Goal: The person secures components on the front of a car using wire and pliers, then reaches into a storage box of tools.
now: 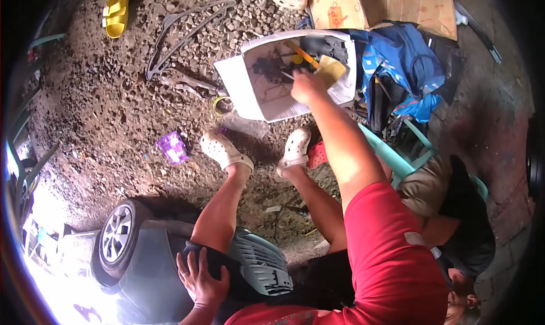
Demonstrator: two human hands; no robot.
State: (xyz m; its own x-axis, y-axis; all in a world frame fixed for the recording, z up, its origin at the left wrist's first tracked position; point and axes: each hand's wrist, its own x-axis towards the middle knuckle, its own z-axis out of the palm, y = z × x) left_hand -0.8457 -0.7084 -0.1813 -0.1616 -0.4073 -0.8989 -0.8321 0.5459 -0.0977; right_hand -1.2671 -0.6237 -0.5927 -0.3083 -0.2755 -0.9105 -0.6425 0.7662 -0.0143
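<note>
My right hand (308,88) reaches into a white box (231,81), its fingers closed. A thin light-coloured rod (287,74) juts from the fingertips; its other end is hidden. Close beyond the hand are a flat yellowish piece (331,70) and a tool with an orange handle (304,55). Dark wiry bits (268,67) and black parts (325,46) lie in the box too. My left hand (204,278) rests on my dark-clothed knee, fingers spread, holding nothing.
Blue bags (406,58) and cardboard (411,7) sit beside the box. A grey hanger-shaped frame (184,36) and purple wrapper (172,147) lie on gravel. A car (150,268) is at lower left, a green chair (397,157) and another person (471,228) at right.
</note>
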